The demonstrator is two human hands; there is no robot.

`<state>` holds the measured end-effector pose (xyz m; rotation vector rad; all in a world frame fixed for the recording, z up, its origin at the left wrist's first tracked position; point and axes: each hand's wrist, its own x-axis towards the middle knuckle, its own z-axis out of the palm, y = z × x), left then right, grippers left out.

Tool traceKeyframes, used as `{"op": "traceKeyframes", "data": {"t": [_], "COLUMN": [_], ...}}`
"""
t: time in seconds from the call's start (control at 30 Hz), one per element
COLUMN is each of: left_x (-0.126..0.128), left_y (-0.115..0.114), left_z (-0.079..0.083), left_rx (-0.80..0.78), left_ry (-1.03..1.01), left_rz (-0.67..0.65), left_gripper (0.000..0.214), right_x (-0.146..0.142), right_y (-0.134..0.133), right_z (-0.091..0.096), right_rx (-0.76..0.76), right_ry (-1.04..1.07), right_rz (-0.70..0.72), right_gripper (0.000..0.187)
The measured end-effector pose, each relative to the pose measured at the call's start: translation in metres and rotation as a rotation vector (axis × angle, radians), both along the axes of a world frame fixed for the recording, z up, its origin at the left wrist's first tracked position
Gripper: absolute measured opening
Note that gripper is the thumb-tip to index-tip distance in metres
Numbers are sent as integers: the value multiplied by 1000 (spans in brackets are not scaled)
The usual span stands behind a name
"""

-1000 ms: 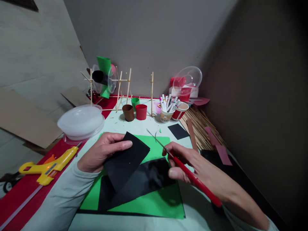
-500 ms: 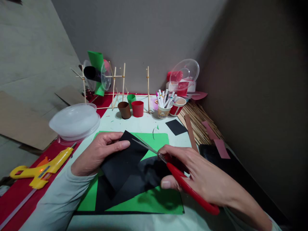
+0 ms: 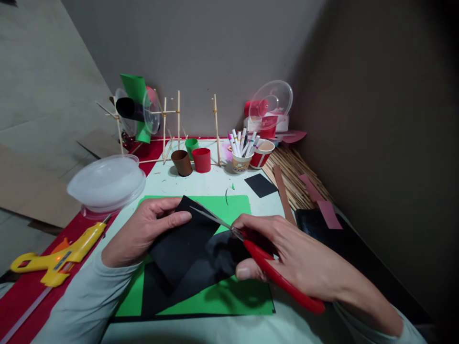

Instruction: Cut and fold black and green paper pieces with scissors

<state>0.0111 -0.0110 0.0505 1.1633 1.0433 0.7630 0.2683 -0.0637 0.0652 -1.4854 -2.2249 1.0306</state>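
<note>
My left hand pinches a piece of black paper near its upper corner, thumb on top. In my right hand are red-handled scissors, their metal blades slightly parted along the paper's upper right edge. Beneath the held piece lies more black paper, partly covered by it. Under both is a green sheet, flat on the pale tabletop. A small black paper square rests farther back on the right.
On the left lie a yellow glue gun and stacked plastic lids. Behind stand paper cups, a cup of markers and a stick frame with a paper wheel. Bamboo sticks lie at right.
The scissor blades have come closer together at the black paper's edge. Both hands keep their grips. The whole view has shifted slightly.
</note>
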Motion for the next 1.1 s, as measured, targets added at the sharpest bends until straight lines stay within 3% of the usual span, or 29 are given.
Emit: {"op": "traceKeyframes", "data": {"t": [0.33, 0.67, 1.1], "left_x": [7, 8, 6], "left_y": [-5, -5, -4], "left_z": [5, 2, 0], "left_rx": [-12, -27, -28], "left_ry": [7, 16, 1], "left_rz": [124, 132, 112], "left_gripper": [30, 31, 28], "right_x": [-1, -1, -1], "right_y": [1, 1, 0], "right_z": [1, -2, -5], "right_rx": [-31, -2, 138], "right_ry": [26, 7, 2], "right_rz": [-12, -40, -30], "right_gripper": [47, 51, 42]}}
